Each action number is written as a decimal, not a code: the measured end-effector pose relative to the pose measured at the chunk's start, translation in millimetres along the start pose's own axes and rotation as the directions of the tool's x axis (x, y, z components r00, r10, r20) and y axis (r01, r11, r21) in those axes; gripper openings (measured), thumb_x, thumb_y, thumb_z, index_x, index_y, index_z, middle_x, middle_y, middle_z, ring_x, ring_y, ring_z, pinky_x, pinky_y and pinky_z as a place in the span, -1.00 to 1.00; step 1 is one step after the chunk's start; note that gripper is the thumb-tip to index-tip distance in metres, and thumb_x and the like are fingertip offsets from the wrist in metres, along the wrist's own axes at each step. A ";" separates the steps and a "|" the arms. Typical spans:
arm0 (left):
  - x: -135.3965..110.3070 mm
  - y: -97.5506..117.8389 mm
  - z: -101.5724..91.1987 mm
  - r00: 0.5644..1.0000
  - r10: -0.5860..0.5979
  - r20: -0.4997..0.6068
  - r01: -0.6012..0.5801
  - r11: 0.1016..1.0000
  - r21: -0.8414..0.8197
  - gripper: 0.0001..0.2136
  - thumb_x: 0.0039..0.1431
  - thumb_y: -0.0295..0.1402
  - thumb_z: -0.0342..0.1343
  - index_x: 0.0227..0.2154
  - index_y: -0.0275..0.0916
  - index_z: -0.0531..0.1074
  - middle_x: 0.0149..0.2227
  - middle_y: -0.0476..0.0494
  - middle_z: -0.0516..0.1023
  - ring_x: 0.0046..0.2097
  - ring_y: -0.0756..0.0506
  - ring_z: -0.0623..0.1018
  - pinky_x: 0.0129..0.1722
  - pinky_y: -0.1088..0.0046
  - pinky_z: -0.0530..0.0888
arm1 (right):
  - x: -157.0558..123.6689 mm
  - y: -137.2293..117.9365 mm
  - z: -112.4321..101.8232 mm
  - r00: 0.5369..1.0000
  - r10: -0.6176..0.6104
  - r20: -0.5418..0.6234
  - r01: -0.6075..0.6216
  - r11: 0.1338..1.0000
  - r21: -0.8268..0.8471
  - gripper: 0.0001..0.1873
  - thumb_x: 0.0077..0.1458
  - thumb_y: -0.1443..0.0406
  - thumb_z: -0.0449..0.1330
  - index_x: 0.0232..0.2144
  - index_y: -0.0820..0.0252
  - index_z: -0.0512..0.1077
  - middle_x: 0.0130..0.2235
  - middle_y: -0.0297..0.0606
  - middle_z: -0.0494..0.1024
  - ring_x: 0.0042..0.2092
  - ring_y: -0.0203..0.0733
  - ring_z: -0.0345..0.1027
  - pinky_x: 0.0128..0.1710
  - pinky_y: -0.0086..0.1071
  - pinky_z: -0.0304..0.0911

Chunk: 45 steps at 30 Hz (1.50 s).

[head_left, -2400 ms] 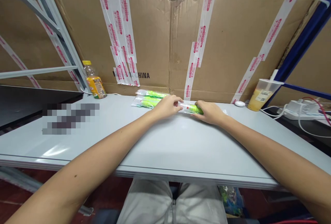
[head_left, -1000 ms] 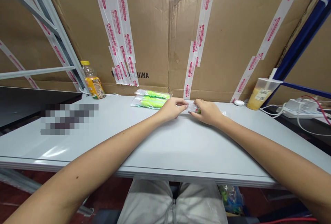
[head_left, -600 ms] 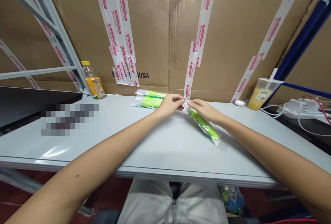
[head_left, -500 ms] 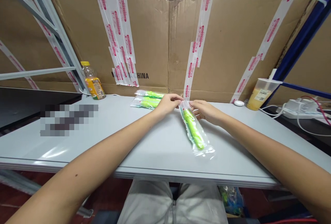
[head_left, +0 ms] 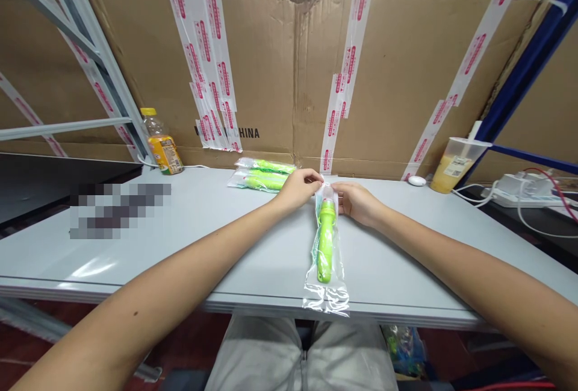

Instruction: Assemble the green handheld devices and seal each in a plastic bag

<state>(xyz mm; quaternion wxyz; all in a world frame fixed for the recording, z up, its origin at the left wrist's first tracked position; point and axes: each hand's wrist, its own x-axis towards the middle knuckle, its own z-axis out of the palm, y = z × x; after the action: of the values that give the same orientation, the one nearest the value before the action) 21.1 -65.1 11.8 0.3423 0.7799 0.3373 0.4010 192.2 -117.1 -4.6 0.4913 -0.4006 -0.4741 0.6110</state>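
Note:
A clear plastic bag (head_left: 339, 302) holds a bright green tool with a thick handle (head_left: 325, 246), whose exact kind I cannot make out. It points lengthwise toward me over the table, its loose end near the front edge. My left hand (head_left: 298, 188) pinches the far end of the bag from the left, fingers closed. From the right, my right hand (head_left: 356, 201) grips the same end with its thumb and fingers; some of its fingers are hidden behind the bag. Just beyond my left hand lie bagged green tools (head_left: 262, 181) of like look, side by side.
A bottle with a yellow cap (head_left: 165, 149) stands at the back left. At the back right are a cup of yellow drink (head_left: 449, 168), a small white round object (head_left: 416, 181) and a power strip with cables (head_left: 519, 193). A cardboard wall (head_left: 271, 78) closes off the table's far side.
The bagged green tool has swung from a slant to nearly straight toward me, and its near end has come closer to the table's front edge. Both hands stay at its far end.

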 end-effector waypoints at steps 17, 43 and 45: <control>-9.0 6.1 2.6 0.908 -0.343 0.242 0.419 0.760 -0.497 -0.80 0.01 -0.30 0.29 -0.32 -0.30 0.57 -0.30 -0.21 0.63 -0.35 -0.05 0.57 -0.34 0.40 0.54 | -2.1 -3.9 6.6 0.994 -0.085 -0.071 0.086 0.996 0.013 -0.93 0.03 0.34 0.24 -0.40 0.26 0.51 -0.35 -0.09 0.62 -0.36 -0.15 0.48 -0.37 -0.32 0.44; -11.7 12.3 2.8 0.903 -0.355 0.242 0.429 0.716 -0.551 -0.91 -0.06 -0.45 0.24 -0.44 -0.35 0.51 -0.40 -0.17 0.56 -0.38 -0.06 0.55 -0.40 0.39 0.52 | 0.3 -0.2 -1.0 0.996 -0.065 -0.053 0.065 0.998 -0.012 -0.96 -0.05 0.39 0.30 -0.48 0.29 0.53 -0.36 -0.10 0.61 -0.35 -0.21 0.44 -0.32 -0.35 0.43; -11.8 13.4 2.0 0.899 -0.363 0.246 0.436 0.692 -0.575 -0.91 -0.06 -0.47 0.23 -0.43 -0.37 0.51 -0.38 -0.20 0.57 -0.37 -0.08 0.56 -0.39 0.38 0.53 | -0.1 -1.2 -1.0 0.994 -0.081 -0.074 0.079 0.996 -0.030 -0.96 -0.08 0.38 0.31 -0.49 0.29 0.55 -0.37 -0.11 0.61 -0.36 -0.21 0.43 -0.37 -0.37 0.41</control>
<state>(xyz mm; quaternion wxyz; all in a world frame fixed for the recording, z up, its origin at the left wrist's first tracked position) 20.9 -82.3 17.0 0.6753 0.5533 0.3291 0.3599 193.5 -117.0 -3.7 0.5273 -0.4105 -0.4795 0.5688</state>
